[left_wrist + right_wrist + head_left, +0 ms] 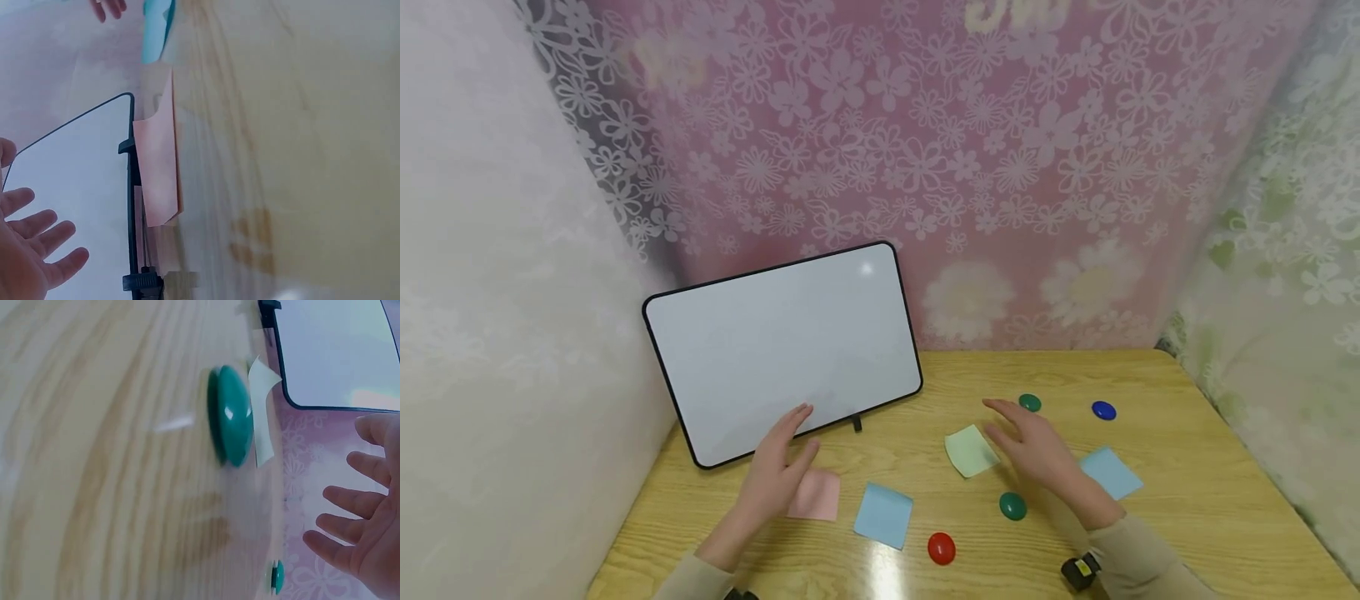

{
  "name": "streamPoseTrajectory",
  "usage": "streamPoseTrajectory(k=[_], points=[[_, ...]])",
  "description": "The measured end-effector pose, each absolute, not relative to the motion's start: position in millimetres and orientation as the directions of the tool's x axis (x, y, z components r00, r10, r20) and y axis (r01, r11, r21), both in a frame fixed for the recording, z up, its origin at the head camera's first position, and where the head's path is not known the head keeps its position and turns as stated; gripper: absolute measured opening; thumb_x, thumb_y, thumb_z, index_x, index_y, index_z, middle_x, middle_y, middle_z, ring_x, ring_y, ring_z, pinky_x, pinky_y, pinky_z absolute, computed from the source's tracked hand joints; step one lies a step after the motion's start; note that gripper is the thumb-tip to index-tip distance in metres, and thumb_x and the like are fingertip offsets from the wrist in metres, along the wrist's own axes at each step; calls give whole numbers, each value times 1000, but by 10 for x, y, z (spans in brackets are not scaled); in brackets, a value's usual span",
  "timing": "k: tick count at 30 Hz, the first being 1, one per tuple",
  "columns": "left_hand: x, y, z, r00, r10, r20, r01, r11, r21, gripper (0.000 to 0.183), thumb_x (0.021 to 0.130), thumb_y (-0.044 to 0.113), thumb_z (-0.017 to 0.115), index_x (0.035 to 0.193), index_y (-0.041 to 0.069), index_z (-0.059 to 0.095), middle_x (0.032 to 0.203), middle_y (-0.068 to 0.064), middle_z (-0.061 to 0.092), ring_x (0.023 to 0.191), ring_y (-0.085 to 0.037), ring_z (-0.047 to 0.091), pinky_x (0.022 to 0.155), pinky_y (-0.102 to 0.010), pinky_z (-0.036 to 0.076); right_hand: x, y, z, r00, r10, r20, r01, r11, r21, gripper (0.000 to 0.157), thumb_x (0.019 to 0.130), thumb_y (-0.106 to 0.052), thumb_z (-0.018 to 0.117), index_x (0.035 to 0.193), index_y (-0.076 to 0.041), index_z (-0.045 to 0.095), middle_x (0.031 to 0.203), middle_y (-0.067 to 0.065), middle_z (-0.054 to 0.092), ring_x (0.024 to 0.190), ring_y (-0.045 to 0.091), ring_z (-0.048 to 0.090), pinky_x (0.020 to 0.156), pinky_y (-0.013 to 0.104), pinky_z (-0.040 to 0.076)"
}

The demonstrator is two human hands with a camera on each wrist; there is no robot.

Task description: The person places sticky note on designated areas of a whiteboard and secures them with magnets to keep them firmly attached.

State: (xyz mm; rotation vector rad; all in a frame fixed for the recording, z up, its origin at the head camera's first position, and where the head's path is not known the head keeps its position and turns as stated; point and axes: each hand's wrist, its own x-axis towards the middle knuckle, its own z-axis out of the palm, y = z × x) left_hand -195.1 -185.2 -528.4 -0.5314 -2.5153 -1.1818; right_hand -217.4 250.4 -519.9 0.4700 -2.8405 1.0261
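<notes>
Over the pink sticky note point(817, 495) hovers my left hand point(772, 467), its fingers extended and holding nothing. The whiteboard point(786, 350), black-framed and blank, leans behind that hand. My right hand point(1037, 450) is held above the table with spread fingers, also holding nothing. Just left of it lies a pale green sticky note point(972, 451). A green round magnet point(1012, 506) sits below the right hand, and another green magnet point(1030, 402) lies beyond it. The right arm partly covers a blue sticky note point(1111, 473). Both hands' spread fingers show in the wrist views.
A second blue sticky note point(883, 516) and a red magnet point(942, 548) lie near the front middle of the wooden table point(1195, 467). At the back right is a blue magnet point(1103, 410). Fabric-covered walls enclose the table at left, back and right. A black foot point(857, 423) props the whiteboard.
</notes>
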Motion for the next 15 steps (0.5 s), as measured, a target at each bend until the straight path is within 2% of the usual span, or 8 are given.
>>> streamPoseTrajectory(k=[5,8,12,15], points=[[-1921,-1929,-5239,-875,62,480,438,523,731,41,110,16,63,148,2,61,148,-15,62,131,-37,62,102,-60,53,-2251,2407,-5224,-952,-261,161,-298,666,-683,50,112,-37,60,157,-15,55,156,16,56,138,44,56,106,64,49],[-1909,-1987,-5206,-889,-27,458,390,480,786,36,111,14,61,145,1,64,141,-17,66,126,-33,65,97,-44,56,-2302,2327,-5221,-954,-265,141,-284,644,-710,51,112,-38,59,157,-16,56,156,14,56,141,40,55,108,60,50],[-1878,-2086,-5157,-921,-163,355,269,397,878,36,114,21,56,144,4,66,140,-14,66,124,-21,63,94,-22,50,-2374,2207,-5174,-954,-273,128,-274,605,-748,52,112,-37,60,156,-12,56,155,14,58,142,38,53,109,58,50],[-1851,-2174,-5129,-918,-260,300,204,338,919,36,115,24,54,144,6,65,142,-12,64,121,-13,58,92,-19,45,-2437,2129,-5140,-954,-279,107,-255,573,-779,53,112,-39,60,157,-11,55,155,14,58,143,38,53,110,57,49]])
